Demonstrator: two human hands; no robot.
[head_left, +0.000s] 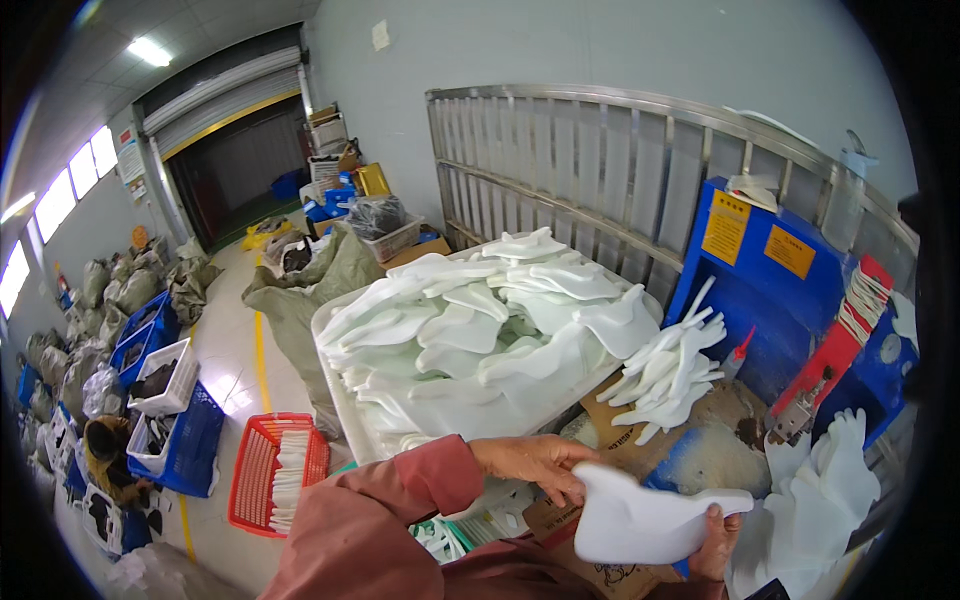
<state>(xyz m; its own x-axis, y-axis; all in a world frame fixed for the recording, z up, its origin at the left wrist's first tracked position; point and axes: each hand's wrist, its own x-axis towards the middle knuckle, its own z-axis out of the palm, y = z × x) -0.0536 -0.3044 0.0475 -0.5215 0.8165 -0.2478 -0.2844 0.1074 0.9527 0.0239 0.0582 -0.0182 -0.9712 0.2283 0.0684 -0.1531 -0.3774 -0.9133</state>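
Note:
Both my hands hold one smooth white molded plastic piece, broad at its left end and narrowing to the right. My left hand grips its upper left corner, with the fingertips partly behind the edge. At the narrow end my right hand is closed around it, thumb on the near face. Beyond my hands, a large white tub is heaped with similar white pieces. To its right, a pile of slim white parts lies on cardboard. More broad white pieces are stacked at the far right.
A blue machine housing with a red-handled metal clamp stands at the right, before a metal railing. A red basket of white strips sits left of my arm. Farther left are blue crates, sacks and a crouching person.

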